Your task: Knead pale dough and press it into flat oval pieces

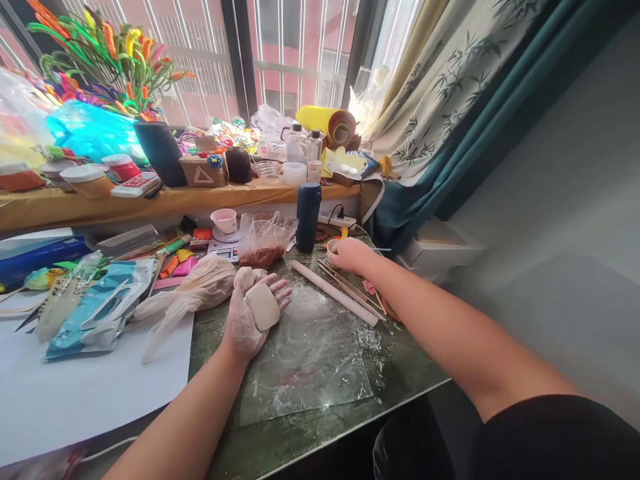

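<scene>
My left hand [250,320] lies palm up over the glass sheet's left side, dusted with white powder. On its palm rests a flat, rounded-square slab of off-white clay [263,307]. My right hand [351,255] reaches to the far right of the table, its fingers bent at the rim of a small cup [331,256]; the fingertips are partly hidden. Just in front of that hand lie a pale rolling pin [335,293] and several thin wooden sticks [350,287]. A lump of clay [249,275] sits behind my left fingers, beside a whitish plastic bag [200,287].
The powdery glass sheet [310,373] covers the table's middle. Behind it stand a dark blue bottle [308,217], a bag of reddish-brown material [265,250] and a pink-and-white cup [224,222] on a scale [225,252]. White paper [100,393] and blue packets [107,307] lie left.
</scene>
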A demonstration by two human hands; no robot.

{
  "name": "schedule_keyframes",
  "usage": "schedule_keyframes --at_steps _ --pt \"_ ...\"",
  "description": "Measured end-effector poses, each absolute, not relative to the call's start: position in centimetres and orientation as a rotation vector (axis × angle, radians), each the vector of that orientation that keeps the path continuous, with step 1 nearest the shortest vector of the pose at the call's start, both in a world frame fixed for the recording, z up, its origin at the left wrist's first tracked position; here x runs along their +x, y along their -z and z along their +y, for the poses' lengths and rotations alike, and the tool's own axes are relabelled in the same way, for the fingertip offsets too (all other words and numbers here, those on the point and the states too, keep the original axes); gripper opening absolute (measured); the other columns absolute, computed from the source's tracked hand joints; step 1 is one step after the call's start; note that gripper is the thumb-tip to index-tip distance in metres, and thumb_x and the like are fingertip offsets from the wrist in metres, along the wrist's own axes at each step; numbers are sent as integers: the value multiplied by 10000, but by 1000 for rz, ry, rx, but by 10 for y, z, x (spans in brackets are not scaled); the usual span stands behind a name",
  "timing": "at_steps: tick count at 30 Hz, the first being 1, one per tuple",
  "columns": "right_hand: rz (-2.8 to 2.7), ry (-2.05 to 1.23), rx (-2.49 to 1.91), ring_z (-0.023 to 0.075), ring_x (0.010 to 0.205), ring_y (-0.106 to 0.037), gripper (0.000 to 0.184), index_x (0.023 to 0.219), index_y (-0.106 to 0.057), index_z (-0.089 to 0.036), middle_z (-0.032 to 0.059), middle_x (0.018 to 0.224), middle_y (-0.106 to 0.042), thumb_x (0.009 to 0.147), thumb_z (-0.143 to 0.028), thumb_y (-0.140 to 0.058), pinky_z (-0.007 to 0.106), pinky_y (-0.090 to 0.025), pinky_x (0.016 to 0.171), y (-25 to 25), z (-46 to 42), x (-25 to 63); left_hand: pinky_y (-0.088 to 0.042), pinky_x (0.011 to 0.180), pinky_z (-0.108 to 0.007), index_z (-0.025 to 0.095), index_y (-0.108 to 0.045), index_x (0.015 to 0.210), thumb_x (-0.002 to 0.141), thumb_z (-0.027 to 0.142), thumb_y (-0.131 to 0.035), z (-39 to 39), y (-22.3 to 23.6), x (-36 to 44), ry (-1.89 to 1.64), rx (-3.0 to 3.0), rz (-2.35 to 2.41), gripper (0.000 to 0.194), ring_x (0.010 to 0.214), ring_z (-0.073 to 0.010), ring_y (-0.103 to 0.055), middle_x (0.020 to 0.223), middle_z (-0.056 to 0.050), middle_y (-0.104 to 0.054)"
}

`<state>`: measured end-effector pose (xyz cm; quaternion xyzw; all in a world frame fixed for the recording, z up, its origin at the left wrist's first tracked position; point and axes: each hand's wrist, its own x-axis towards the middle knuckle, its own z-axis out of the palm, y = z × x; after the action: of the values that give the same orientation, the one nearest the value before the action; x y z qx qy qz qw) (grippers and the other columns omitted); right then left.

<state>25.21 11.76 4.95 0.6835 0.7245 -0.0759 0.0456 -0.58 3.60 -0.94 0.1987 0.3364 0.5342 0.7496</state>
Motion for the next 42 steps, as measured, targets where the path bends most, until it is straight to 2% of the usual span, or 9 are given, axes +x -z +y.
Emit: schedule_keyframes --at_steps 7,12,15,20,25,29,32,37,42 --pt "2221 248 2080 262 948 -690 395 951 -777 -166 136 983 -764 963 -469 -523 319 -470 798 -61 127 243 -608 884 -426 98 -627 1234 996 617 -349 38 8 -5 -1151 433 724 635 980 -292 -748 1145 -197 -735" --pt "2361 180 2120 254 1128 -627 531 1125 -732 -165 123 1169 -729 1059 -393 -258 335 -420 948 -63 73 241 -605 896 -436 98 -628 1234 971 660 -372 40 10 -6 -1176 391 728 671 1012 -308 -738 1151 -201 -729" --pt "2689 510 1820 243 1135 -642 468 1117 -749 -195 87 1163 -752 1044 -403 -336 358 -431 1018 -28 11 227 -603 898 -434 100 -633 1216 969 656 -385 41 10 -5 -1170 374 738 657 1004 -308 -740 1144 -202 -729" --pt "2710 735 1826 325 1515 -293 639 1505 -473 -121 141 1612 -378 968 -464 -518 520 -216 1246 24 -54 193 -606 890 -431 108 -635 1216 966 663 -379 40 8 -3 -1160 387 751 661 1003 -309 -741 1154 -197 -728" --pt "2878 995 1302 259 1548 -217 718 1564 -374 -168 87 1646 -303 978 -565 -491 450 -104 1291 24 -73 189 -605 890 -429 102 -626 1227 971 655 -370 40 10 -3 -1170 378 746 660 1002 -310 -741 1134 -194 -732" --pt "2499 781 1908 311 1561 -128 715 1588 -297 -109 129 1670 -184 983 -439 -486 535 -127 1277 29 -70 200 -607 874 -431 102 -614 1253 970 644 -402 41 14 -2 -1163 360 724 647 983 -311 -746 1124 -192 -733" --pt "2456 776 1871 342 1561 -13 819 1580 -256 -11 189 1664 -70 956 -471 -521 556 -64 1278 29 -69 174 -607 866 -423 102 -614 1260 985 594 -427 40 15 -2 -1133 391 711 594 980 -305 -747 1132 -191 -733" --pt "2811 961 1277 268 1570 -70 737 1583 -285 -63 159 1666 -171 1008 -503 -422 481 -30 1290 17 -80 136 -605 880 -402 107 -619 1240 986 582 -441 38 15 -7 -1165 336 698 567 991 -290 -746 1123 -186 -738" --pt "2653 887 1766 316 1564 -117 709 1551 -355 -38 194 1663 -203 1002 -481 -427 541 -62 1279 20 -54 163 -575 944 -446 106 -607 1289 984 570 -460 34 15 -8 -1154 369 632 574 1063 -316 -728 1180 -206 -729"
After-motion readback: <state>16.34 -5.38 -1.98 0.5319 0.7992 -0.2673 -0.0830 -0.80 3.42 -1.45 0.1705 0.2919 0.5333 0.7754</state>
